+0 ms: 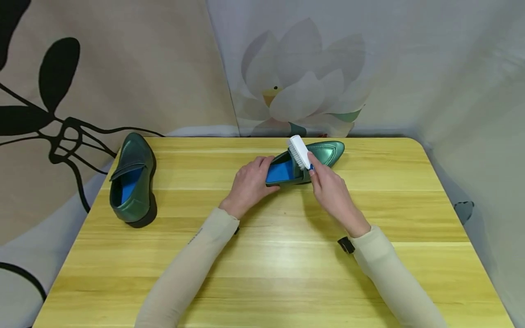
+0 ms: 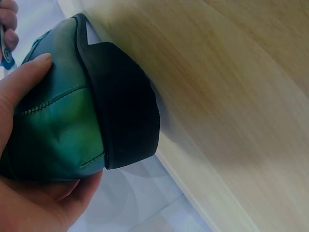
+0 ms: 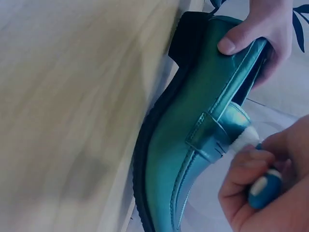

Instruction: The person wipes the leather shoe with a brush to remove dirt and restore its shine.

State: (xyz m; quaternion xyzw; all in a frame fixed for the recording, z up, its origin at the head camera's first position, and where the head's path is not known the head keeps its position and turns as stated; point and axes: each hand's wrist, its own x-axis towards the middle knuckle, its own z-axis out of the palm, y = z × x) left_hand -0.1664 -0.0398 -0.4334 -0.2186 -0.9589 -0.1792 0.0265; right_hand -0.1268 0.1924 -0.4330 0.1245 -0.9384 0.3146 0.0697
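A green loafer with a blue insole lies at the far side of the table, its pointed toe to the right. My left hand grips it round the heel, and in the left wrist view the thumb presses on the green side above the black heel block. In my right hand is a white brush with a blue handle, the fingers curled round that handle. The bristles face the shoe's opening and overlap the strap across its upper.
The other green loafer stands at the table's left edge, toe pointing away. The wooden table ends just behind the held shoe, where a patterned cloth hangs.
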